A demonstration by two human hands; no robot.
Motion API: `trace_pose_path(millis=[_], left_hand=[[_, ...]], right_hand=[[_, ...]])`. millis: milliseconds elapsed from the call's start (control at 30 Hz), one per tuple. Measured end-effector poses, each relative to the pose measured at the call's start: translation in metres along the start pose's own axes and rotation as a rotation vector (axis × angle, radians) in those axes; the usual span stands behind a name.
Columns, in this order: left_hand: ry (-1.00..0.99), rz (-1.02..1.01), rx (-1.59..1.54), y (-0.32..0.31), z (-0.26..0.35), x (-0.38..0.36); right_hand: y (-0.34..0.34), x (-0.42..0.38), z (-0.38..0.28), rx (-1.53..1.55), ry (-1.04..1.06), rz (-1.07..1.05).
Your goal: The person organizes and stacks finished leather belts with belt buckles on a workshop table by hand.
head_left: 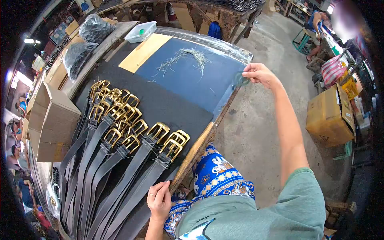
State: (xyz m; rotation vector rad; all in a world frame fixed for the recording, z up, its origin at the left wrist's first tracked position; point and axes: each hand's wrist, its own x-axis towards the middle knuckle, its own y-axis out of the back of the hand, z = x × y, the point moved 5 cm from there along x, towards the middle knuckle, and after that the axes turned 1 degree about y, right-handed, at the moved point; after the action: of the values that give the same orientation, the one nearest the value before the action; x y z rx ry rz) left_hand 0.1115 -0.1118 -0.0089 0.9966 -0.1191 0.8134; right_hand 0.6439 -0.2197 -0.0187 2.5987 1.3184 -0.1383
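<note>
My right hand [262,75] is stretched out to the table's far right corner, thumb and fingers pinched on a dark greenish ring-shaped thing [240,79] at the edge of a dark blue sheet [188,80]. Close to the near table edge, my left hand [159,200] is closed with its fingertips pressed together; what they hold, if anything, cannot be made out. Beside it lie several dark belts [132,192] in a fan, straps hanging toward me. Their gold buckles [128,108] are heaped on a black mat [168,104]. Cut thread ends [188,59] are scattered on the blue sheet.
A clear plastic tub [141,33] stands at the table's back edge. An open cardboard box [52,124] sits left of the belts, with black plastic bags [94,30] behind. Another carton [330,114] stands on the floor at right. A person [318,24] sits farther back.
</note>
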Motion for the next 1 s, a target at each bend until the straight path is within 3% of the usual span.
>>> trace_pose_path(millis=[67,167,200,267,333,367,433,500,533,633,667,767,800,900,1000], left_hand=[[0.027,0.001,-0.002,-0.002,0.0,0.002],[-0.011,0.026,0.01,-0.005,-0.002,0.005],[-0.014,0.029,0.015,-0.006,-0.003,0.006],[0.021,0.014,0.018,-0.002,-0.003,0.004],[0.043,0.035,0.006,-0.002,-0.007,0.005],[0.027,0.063,0.002,-0.003,-0.009,0.004],[0.122,0.079,-0.037,-0.005,-0.014,0.002],[0.134,0.093,-0.036,-0.004,-0.015,0.004],[0.123,0.104,-0.034,-0.003,-0.014,0.005],[0.084,0.172,0.024,0.009,-0.001,0.013],[0.074,0.192,0.055,0.016,0.008,0.02],[0.078,0.142,0.093,0.018,0.006,0.034],[0.082,0.127,0.109,0.014,0.001,0.042],[0.085,0.046,0.148,-0.006,-0.022,0.044],[0.021,0.086,0.162,-0.01,-0.027,0.046]], right_hand=[[0.001,-0.011,-0.012,0.157,-0.014,-0.082],[-0.01,-0.015,-0.011,0.444,0.113,0.072],[-0.004,-0.007,0.006,0.332,0.108,-0.018],[0.009,0.008,0.041,-0.166,-0.126,0.15],[0.015,0.012,0.04,0.251,0.07,0.034],[0.003,0.001,0.02,0.436,0.112,0.22],[-0.004,-0.001,0.027,0.41,0.084,0.294],[0.025,0.024,0.065,-0.013,-0.022,0.033],[0.026,0.022,0.068,-0.084,-0.106,0.064],[0.019,0.001,0.041,0.563,0.21,0.317],[0.005,-0.007,0.028,0.621,0.186,0.454],[0.027,0.015,0.065,0.007,-0.012,0.1],[0.029,0.013,0.073,-0.027,-0.074,0.165],[0.023,0.009,0.06,0.431,0.115,0.154],[0.01,0.002,0.056,0.463,0.123,0.102]])
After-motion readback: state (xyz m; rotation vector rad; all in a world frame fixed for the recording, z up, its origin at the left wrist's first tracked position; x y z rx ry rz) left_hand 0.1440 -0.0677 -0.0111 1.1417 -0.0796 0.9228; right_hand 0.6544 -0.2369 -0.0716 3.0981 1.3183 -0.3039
